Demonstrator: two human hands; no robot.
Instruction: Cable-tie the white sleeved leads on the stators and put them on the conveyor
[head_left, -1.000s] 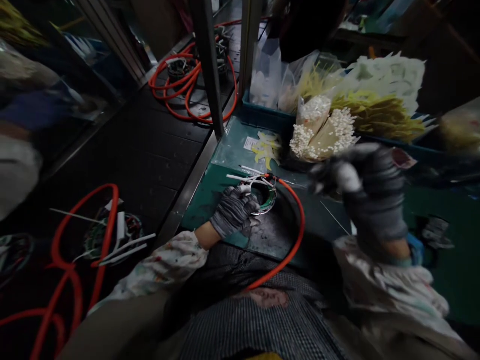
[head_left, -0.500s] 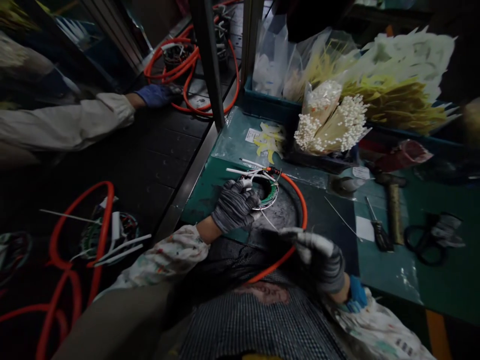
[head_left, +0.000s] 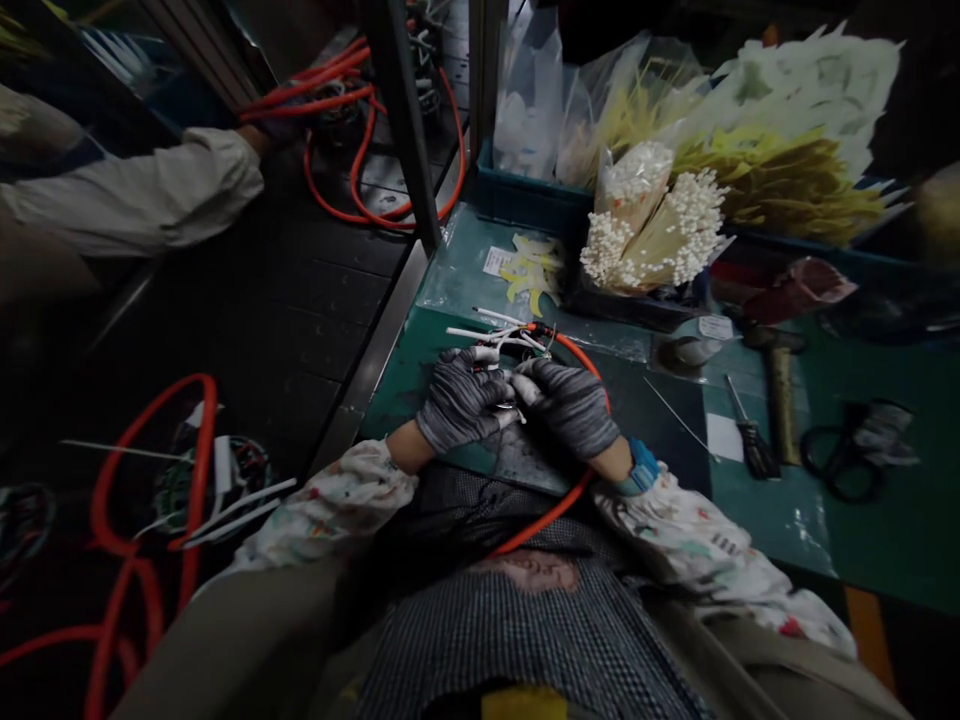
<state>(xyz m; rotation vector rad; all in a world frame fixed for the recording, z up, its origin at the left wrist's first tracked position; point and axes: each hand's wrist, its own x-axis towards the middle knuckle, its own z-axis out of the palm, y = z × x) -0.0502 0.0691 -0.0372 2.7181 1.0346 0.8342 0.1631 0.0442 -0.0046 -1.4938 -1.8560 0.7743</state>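
Two hands touching, left hand (head_left: 459, 402), right hand (head_left: 570, 405), white wires (head_left: 495, 337) just above

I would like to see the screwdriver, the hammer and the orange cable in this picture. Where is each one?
The screwdriver (head_left: 759, 457): head view, on its dark handle.
The hammer (head_left: 781, 420): head view, on its handle.
The orange cable (head_left: 579, 358): head view, on its curved stretch.

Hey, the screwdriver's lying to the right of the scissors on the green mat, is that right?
Not quite: the head view shows the screwdriver lying to the left of the scissors, not the right. Both are on the green mat.
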